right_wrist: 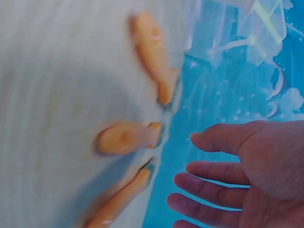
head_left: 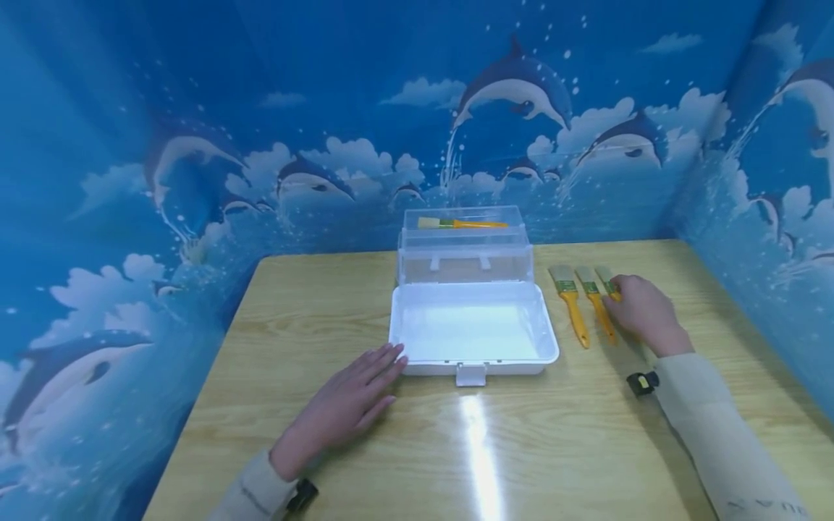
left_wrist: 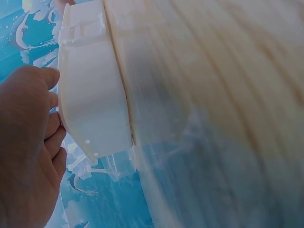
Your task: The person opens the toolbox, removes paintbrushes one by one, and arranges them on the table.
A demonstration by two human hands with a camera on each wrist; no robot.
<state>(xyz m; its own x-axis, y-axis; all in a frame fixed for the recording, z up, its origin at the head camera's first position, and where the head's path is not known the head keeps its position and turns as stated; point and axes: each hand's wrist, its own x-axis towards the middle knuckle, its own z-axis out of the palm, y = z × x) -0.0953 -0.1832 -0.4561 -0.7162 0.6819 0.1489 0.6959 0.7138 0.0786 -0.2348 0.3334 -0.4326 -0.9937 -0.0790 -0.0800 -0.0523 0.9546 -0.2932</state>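
Observation:
An open white plastic box (head_left: pixel 476 367) with a clear lid stands on the table. My left hand (head_left: pixel 348 398) rests its extended fingers against the box's front left corner; the left wrist view shows the fingertips along the wall (left_wrist: pixel 95 95). To the right of the box lie three paintbrushes with orange handles: a wide one (head_left: pixel 570 304), a middle one (head_left: pixel 595 300) and a smaller one (head_left: pixel 607 281). My right hand (head_left: pixel 641 307) is over the smaller brush and partly hides it. Its fingers (right_wrist: pixel 209 187) look loosely extended in the right wrist view, with nothing gripped.
Another paintbrush (head_left: pixel 478 224) lies in the raised clear lid (head_left: pixel 465 253) behind the white tray. A latch (head_left: pixel 470 375) hangs at the box's front. The wooden table (head_left: pixel 313 318) meets a blue dolphin-print wall covering (head_left: pixel 365 94) at the back and sides.

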